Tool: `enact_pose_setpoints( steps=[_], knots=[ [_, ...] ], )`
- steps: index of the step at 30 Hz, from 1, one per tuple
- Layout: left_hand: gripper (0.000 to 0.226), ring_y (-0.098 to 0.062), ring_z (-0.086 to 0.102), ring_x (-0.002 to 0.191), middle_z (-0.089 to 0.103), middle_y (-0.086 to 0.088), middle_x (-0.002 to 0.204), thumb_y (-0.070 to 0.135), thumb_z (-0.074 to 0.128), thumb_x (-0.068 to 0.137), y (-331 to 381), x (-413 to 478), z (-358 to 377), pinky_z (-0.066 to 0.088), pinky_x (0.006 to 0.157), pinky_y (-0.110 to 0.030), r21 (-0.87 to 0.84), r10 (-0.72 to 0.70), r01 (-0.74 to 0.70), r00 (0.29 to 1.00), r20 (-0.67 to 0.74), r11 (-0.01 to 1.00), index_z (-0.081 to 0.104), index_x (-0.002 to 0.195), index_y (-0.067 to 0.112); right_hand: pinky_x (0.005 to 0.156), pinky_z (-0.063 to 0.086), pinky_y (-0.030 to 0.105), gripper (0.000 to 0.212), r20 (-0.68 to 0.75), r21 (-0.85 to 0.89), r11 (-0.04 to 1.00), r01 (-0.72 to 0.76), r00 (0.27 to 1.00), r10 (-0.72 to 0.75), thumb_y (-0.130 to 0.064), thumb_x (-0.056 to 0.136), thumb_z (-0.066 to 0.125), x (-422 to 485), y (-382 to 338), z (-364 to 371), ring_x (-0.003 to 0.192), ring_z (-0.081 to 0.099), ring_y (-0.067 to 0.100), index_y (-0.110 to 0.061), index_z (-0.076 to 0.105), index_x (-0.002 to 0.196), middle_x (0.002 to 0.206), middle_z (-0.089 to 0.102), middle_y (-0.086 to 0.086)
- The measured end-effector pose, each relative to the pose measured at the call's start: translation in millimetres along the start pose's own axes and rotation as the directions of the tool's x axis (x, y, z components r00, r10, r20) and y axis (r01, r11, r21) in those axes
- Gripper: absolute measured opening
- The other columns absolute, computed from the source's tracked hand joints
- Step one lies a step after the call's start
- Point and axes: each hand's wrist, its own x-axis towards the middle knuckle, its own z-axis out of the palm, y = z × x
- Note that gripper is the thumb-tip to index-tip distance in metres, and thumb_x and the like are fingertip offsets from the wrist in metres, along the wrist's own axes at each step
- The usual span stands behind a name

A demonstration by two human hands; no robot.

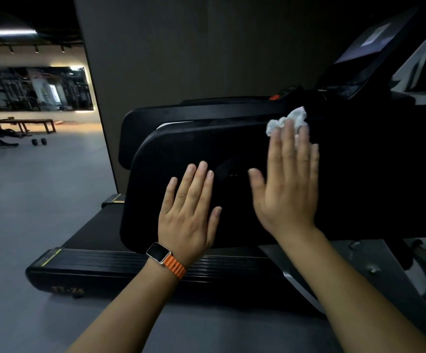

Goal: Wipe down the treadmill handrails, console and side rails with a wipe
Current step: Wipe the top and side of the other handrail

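I stand beside a black treadmill. Its broad near handrail panel [181,149] fills the middle of the view. The console screen [370,52] rises at the upper right, and the ribbed side rail [130,261] runs along the floor below. A crumpled white wipe [287,121] lies on the handrail's top edge. My right hand [287,184] is spread flat, its straight fingertips pressing on the wipe. Flat against the handrail's side lies my left hand [190,210], fingers straight, with an orange-strapped watch on its wrist.
A second handrail [207,108] runs behind the near one. A dark wall panel [181,47] stands beyond the treadmill. Grey floor spreads to the left, with a dumbbell [39,141], benches [25,124] and a wall mirror [33,89] far off. A metal upright [359,271] slants at lower right.
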Motion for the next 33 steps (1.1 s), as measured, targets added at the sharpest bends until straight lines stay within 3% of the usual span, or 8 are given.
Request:
enact_pose_setpoints(
  steps=[4,9,14,17,22,23,28,33],
  knots=[
    [0.062,-0.028,0.019,0.157,0.021,-0.013,0.169,0.037,0.04,0.105,0,0,1,0.014,0.127,-0.05,0.005,0.006,-0.006,1.0,-0.008,1.0,0.033,0.158,0.003,0.13,0.011,0.052,0.072,0.085,-0.022,0.97,0.241,0.968,-0.238,-0.054,0.111,0.028,-5,-13,6,0.161,0.009,0.031,-0.008,0.019,0.166,0.174,0.013,0.013],
    [0.062,-0.028,0.019,0.157,0.024,-0.013,0.168,0.036,0.041,0.104,-2,-3,1,0.015,0.127,-0.05,0.006,-0.002,0.002,1.0,-0.012,1.0,0.035,0.157,0.003,0.13,0.006,0.052,0.071,0.016,-0.026,0.999,-0.034,0.999,0.034,-0.05,0.111,0.03,-3,3,-2,0.162,0.005,0.032,-0.006,0.017,0.166,0.174,0.01,0.013],
    [0.062,-0.029,0.02,0.157,0.023,-0.014,0.168,0.036,0.04,0.106,-11,-14,-5,0.017,0.126,-0.052,0.002,-0.054,0.055,0.998,-0.013,0.999,0.034,0.157,0.003,0.13,0.015,0.051,0.075,0.134,-0.021,0.935,0.353,0.928,-0.347,-0.051,0.108,0.04,-20,-25,8,0.161,0.009,0.031,-0.008,0.02,0.166,0.174,0.013,0.013],
    [0.063,-0.03,0.019,0.157,0.023,-0.015,0.168,0.036,0.041,0.105,-33,-30,-12,0.018,0.126,-0.054,0.045,-0.132,0.133,0.991,-0.015,0.99,0.033,0.157,0.002,0.129,0.018,0.053,0.074,0.115,-0.07,0.937,0.342,0.936,-0.333,-0.048,0.108,0.043,-28,-14,7,0.161,0.011,0.032,-0.007,0.021,0.165,0.174,0.014,0.013],
    [0.063,-0.032,0.019,0.157,0.023,-0.018,0.167,0.033,0.044,0.105,-59,-55,-16,0.02,0.126,-0.053,0.076,-0.165,0.164,0.986,0.008,0.983,0.032,0.157,0.0,0.128,0.018,0.051,0.075,0.28,-0.077,0.678,0.731,0.669,-0.688,-0.051,0.107,0.043,-53,-17,19,0.16,0.013,0.035,-0.005,0.025,0.164,0.172,0.018,0.016],
    [0.063,-0.032,0.018,0.157,0.023,-0.019,0.167,0.032,0.044,0.105,-60,-58,-16,0.019,0.127,-0.051,0.076,-0.165,0.164,0.986,0.011,0.984,0.031,0.157,0.0,0.128,0.017,0.05,0.074,0.272,-0.096,0.667,0.739,0.664,-0.697,-0.049,0.108,0.043,-46,-17,19,0.16,0.014,0.034,-0.005,0.024,0.164,0.172,0.019,0.015],
    [0.063,-0.033,0.017,0.157,0.02,-0.019,0.167,0.031,0.045,0.105,-60,-61,-17,0.018,0.127,-0.049,0.071,-0.172,0.17,0.985,0.023,0.983,0.03,0.157,-0.001,0.13,0.014,0.052,0.076,0.132,-0.101,0.873,0.476,0.877,-0.463,-0.048,0.109,0.039,18,-50,17,0.16,0.008,0.038,-0.002,0.016,0.165,0.173,0.011,0.02],
    [0.063,-0.033,0.018,0.157,0.021,-0.019,0.167,0.031,0.046,0.105,-63,-62,-17,0.019,0.127,-0.049,0.07,-0.149,0.147,0.988,0.029,0.987,0.032,0.157,-0.002,0.129,0.015,0.049,0.072,0.282,-0.047,0.585,0.81,0.572,-0.77,-0.043,0.108,0.042,-37,-42,26,0.16,0.012,0.038,0.0,0.023,0.163,0.172,0.016,0.021]
  ],
)
